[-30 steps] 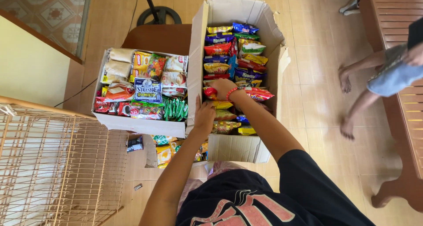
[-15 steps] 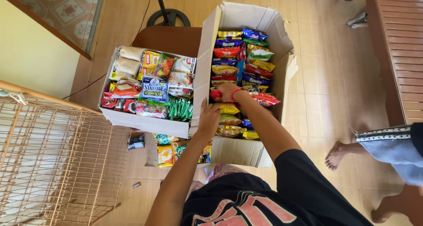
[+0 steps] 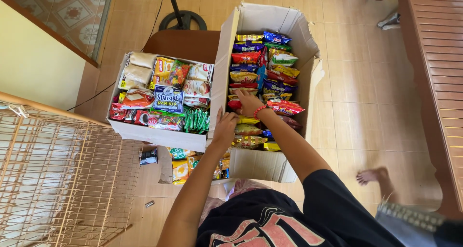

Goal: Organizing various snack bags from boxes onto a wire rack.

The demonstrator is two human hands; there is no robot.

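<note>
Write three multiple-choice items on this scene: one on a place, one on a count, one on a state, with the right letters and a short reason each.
1. Where is the right hand?
A. Inside the tall box, among the snack packets
B. On the wire rack
C. On the floor

2. How many open cardboard boxes of packets stand in front of the person?
A. One
B. Two
C. Four

3. What is the left hand doing?
A. Gripping a bottle
B. Resting at the tall box's side wall
C. Hanging at the person's side

Answers: 1 A, the hand with the red wristband lies on packets within the box walls. 2 B, the tall box and the low box beside it. 3 B, its fingers lie against the cardboard edge between the two boxes.
</note>
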